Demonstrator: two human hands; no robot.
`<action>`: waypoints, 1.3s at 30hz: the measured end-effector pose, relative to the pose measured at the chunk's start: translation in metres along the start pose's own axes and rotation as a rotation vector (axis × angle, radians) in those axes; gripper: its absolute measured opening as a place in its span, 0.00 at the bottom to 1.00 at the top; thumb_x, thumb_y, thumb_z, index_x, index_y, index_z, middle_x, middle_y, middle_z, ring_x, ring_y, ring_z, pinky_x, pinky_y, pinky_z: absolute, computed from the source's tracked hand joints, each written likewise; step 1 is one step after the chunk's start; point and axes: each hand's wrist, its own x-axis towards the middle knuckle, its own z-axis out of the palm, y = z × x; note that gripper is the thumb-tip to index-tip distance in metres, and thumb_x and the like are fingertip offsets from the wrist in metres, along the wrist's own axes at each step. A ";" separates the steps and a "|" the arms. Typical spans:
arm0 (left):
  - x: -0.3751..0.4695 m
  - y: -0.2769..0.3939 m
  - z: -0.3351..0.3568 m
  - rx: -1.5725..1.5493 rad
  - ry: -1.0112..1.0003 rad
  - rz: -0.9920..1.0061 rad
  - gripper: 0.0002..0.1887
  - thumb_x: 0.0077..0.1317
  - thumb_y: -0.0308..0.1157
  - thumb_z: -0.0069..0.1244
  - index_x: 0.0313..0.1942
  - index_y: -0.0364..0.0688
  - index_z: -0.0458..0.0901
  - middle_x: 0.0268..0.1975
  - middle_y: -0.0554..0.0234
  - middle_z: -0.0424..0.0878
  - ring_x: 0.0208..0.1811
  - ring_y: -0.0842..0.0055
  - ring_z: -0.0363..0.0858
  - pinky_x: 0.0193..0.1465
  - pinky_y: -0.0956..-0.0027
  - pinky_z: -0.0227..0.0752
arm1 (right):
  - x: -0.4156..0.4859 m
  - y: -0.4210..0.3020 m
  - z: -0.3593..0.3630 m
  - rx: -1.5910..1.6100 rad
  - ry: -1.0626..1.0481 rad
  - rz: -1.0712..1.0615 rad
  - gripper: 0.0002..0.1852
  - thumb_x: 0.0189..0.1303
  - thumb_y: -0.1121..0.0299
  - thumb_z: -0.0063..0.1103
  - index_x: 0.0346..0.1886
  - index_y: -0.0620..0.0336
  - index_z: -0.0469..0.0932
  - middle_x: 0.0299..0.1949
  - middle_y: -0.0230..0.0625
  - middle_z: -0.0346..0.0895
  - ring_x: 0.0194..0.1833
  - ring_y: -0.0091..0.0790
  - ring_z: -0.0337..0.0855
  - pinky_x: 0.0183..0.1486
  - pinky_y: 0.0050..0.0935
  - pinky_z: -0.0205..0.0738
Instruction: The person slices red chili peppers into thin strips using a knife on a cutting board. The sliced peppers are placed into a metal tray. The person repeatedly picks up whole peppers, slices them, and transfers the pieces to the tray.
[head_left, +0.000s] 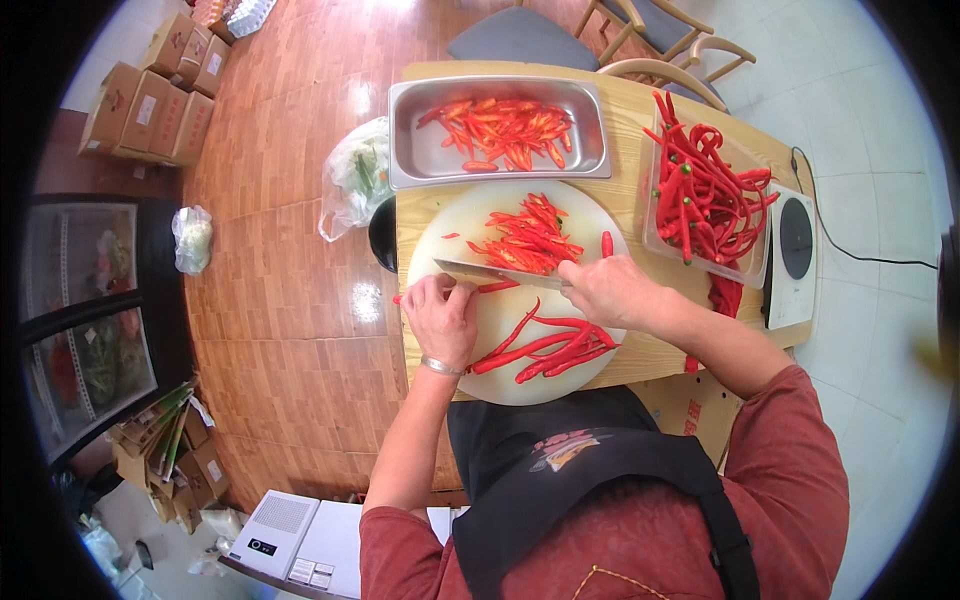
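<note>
My left hand (441, 311) holds a red chili pepper (496, 286) down on a round white cutting board (442, 240); one end of the chili pokes out on each side of the fingers. In my right hand (611, 289) is a kitchen knife (495, 271), its blade lying across the board just beyond the held chili. Past the blade sits a pile of sliced red chili (529, 236). Several whole chilies (555, 349) lie on the near part of the board. A short chili piece (607, 244) rests by the right wrist.
Behind the board stands a steel pan (427, 161) with sliced chilies. A clear plastic bin (705, 270) heaped with whole chilies is at the right, beside an induction cooktop (795, 240). A plastic bag of vegetables (360, 176) stands left of the wooden table (626, 112).
</note>
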 end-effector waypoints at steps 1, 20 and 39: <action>0.000 0.001 0.000 0.022 0.016 0.001 0.09 0.59 0.30 0.68 0.38 0.54 0.88 0.39 0.68 0.80 0.47 0.62 0.80 0.54 0.54 0.68 | 0.001 0.000 -0.001 -0.014 -0.001 -0.021 0.10 0.76 0.64 0.57 0.47 0.62 0.73 0.29 0.50 0.85 0.36 0.59 0.89 0.40 0.57 0.80; 0.001 0.004 0.007 0.029 0.044 -0.046 0.07 0.58 0.32 0.68 0.35 0.51 0.87 0.39 0.66 0.81 0.44 0.62 0.80 0.49 0.55 0.66 | 0.035 -0.006 0.025 0.043 0.050 -0.020 0.13 0.78 0.60 0.57 0.49 0.62 0.73 0.31 0.51 0.87 0.37 0.59 0.90 0.41 0.58 0.81; 0.000 0.006 0.005 0.019 0.016 -0.061 0.08 0.60 0.33 0.68 0.37 0.50 0.85 0.39 0.66 0.81 0.45 0.63 0.80 0.51 0.55 0.65 | 0.024 -0.011 0.022 0.005 0.011 -0.008 0.12 0.78 0.63 0.56 0.48 0.62 0.73 0.28 0.51 0.86 0.34 0.60 0.90 0.38 0.58 0.81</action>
